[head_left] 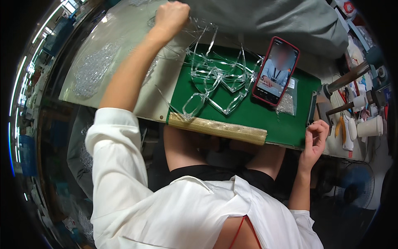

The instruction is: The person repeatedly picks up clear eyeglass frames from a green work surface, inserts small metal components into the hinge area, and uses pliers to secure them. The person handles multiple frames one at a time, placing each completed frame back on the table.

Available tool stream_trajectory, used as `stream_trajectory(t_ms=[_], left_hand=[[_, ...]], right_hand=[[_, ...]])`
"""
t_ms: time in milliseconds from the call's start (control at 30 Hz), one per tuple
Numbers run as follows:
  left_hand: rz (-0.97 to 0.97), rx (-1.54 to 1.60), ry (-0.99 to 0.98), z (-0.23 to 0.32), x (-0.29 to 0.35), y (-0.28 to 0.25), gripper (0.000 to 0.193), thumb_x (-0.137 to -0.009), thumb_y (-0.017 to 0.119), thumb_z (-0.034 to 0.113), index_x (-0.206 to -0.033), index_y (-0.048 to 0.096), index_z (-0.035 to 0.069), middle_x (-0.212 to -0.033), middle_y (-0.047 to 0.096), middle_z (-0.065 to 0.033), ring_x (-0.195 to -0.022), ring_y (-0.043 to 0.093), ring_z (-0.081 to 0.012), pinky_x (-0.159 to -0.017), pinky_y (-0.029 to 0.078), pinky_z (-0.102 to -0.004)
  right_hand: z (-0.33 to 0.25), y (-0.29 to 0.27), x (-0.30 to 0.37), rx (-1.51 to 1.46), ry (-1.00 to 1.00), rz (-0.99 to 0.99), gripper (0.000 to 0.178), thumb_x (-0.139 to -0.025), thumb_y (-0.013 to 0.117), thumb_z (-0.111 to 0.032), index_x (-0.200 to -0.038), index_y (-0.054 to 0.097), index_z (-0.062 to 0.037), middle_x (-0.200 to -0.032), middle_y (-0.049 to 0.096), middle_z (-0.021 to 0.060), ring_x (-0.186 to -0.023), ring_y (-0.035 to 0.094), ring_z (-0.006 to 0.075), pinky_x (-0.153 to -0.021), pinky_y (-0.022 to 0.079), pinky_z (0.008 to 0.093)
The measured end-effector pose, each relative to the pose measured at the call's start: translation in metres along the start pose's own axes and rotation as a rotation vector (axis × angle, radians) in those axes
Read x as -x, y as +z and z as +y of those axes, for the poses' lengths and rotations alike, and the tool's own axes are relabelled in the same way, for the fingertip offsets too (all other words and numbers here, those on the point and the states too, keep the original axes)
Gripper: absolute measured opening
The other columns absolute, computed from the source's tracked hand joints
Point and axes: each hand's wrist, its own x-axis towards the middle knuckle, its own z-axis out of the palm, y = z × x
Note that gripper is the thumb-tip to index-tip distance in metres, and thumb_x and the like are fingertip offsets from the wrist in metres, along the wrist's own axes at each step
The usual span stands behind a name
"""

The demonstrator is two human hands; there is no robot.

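Observation:
My left hand (172, 18) is stretched to the far left of the table. Its fingers are closed, and what they hold, if anything, is hidden behind the back of the hand. Clear plastic eyeglass frames (215, 76) lie in a tangled pile on a green mat (286, 129), reaching close to that hand. At the mat's right front corner is my right hand (316, 139), fingers curled beside the dark base (318, 110) of a bench tool. Whether something small sits between those fingers cannot be made out.
A phone in a red case (275, 70) leans over a bag of tiny parts (287, 101). A gold textured strip (215, 128) lines the front edge. More clear pieces (97, 68) lie on the left. Metal bars (350, 79), orange-handled pliers (341, 128) and a fan (354, 186) are at right.

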Motion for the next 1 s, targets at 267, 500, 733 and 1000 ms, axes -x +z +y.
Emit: stream_trajectory(t_ms=[267, 500, 733, 1000], left_hand=[[0.154, 0.458, 0.021, -0.046, -0.011, -0.131, 0.015, -0.068, 0.069, 0.016, -0.069, 0.061, 0.004, -0.074, 0.059, -0.0086, -0.073, 0.059, -0.0191, -0.064, 0.047, -0.0272], [-0.149, 1.64, -0.318, -0.049, 0.032, -0.111, 0.044, -0.092, 0.058, 0.033, -0.123, 0.054, 0.003, -0.081, 0.056, 0.0065, -0.064, 0.046, -0.0028, -0.06, 0.04, -0.0173], [0.014, 2.191, -0.54, 0.091, 0.135, -0.148, 0.068, -0.094, 0.054, 0.036, -0.134, 0.033, -0.015, -0.093, 0.058, -0.0104, -0.096, 0.055, -0.0134, -0.066, 0.042, -0.017], [-0.295, 2.423, -0.384, 0.137, 0.176, -0.149, 0.087, -0.07, 0.078, 0.054, -0.119, 0.035, -0.004, -0.057, 0.049, 0.0009, -0.06, 0.057, -0.0144, -0.053, 0.048, -0.0177]], right_hand=[[0.002, 0.004, -0.002, -0.031, 0.029, -0.124, 0.01, -0.082, 0.053, 0.004, -0.09, 0.054, -0.0012, -0.093, 0.049, 0.0044, -0.081, 0.048, 0.0112, -0.071, 0.038, 0.0217], [-0.008, 0.015, -0.016, 0.443, -0.159, -0.479, 0.022, -0.079, 0.061, 0.001, -0.1, 0.065, -0.0043, -0.083, 0.053, 0.0114, -0.078, 0.054, 0.0285, -0.069, 0.045, 0.0349], [0.016, 0.004, -0.019, 0.387, -0.032, -0.524, 0.019, -0.081, 0.062, -0.003, -0.099, 0.067, -0.0064, -0.08, 0.054, 0.0085, -0.077, 0.056, 0.0257, -0.068, 0.046, 0.0344], [0.013, 0.007, -0.014, 0.404, 0.015, -0.481, 0.013, -0.076, 0.068, -0.006, -0.089, 0.065, -0.0044, -0.075, 0.056, 0.0072, -0.072, 0.058, 0.0244, -0.065, 0.046, 0.0342]])
